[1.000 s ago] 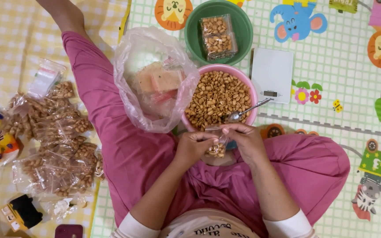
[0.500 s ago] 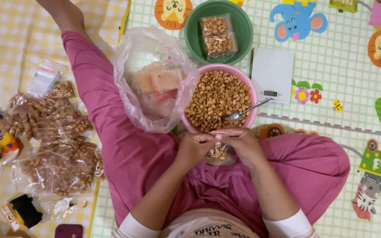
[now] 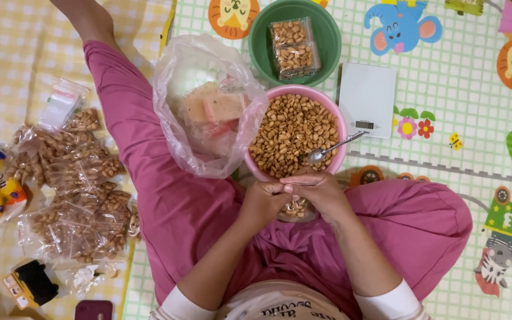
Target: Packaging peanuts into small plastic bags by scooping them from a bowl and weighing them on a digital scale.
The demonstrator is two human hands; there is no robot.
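I sit on a play mat in pink trousers. My left hand [image 3: 263,202] and my right hand [image 3: 318,192] meet over my lap, both pinching the top edge of a small clear bag of peanuts [image 3: 295,208], which hangs just below my fingers. Right beyond my hands stands a pink bowl [image 3: 336,116] full of roasted peanuts [image 3: 288,133], with a metal spoon [image 3: 333,148] resting in it on the right side.
A green bowl [image 3: 326,32] with two filled peanut bags [image 3: 293,47] stands behind the pink one. A white kitchen scale [image 3: 367,98] lies to the right. A large clear plastic bag [image 3: 204,106] rests on my left leg. Several filled bags [image 3: 75,189] are piled at the left.
My hands have drawn closer together along the top of the small bag, fingertips now touching. Everything else stays in place.
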